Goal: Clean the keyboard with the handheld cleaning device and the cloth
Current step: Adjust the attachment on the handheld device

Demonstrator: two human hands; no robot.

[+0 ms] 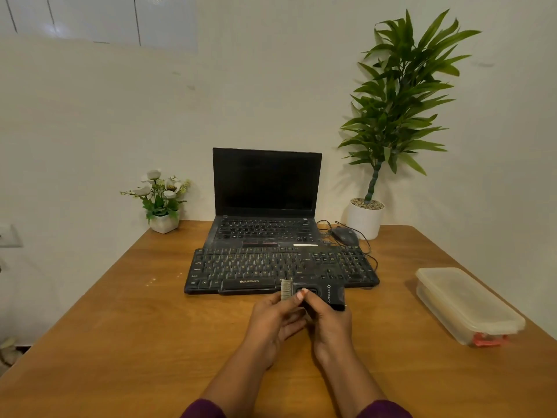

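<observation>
A translucent plastic box (468, 303) with its lid on sits at the right side of the wooden worktop (120, 327), and something red-orange shows through its near corner; what it is cannot be made out. At the back right a white pot (364, 221) topped with pebbles holds a tall green plant (398, 95), and at the back left a smaller white pot (164, 223) holds white flowers (159, 185). The keyboard (280, 267) lies across the middle of the worktop, just in front of an open laptop (266, 206) with a dark screen. It is black and wired, with a number pad at its right end and a brand label on its front edge. Its keys look dusty, speckled with pale grit. A few pale crumbs (153, 280) lie on the wood to its left. A dark mouse (345, 235) rests behind its right end, beside the large pot. The handheld cleaning device (324, 294), a black block with pale lettering on its side, is held just over the keyboard's near edge, with a short pale brush (286, 289) at its left end. The right hand (328, 321) grips the body, fingers wrapped beneath and the thumb on top by a button. The left hand (275, 315) holds the brush end, its fingers curled under it.
</observation>
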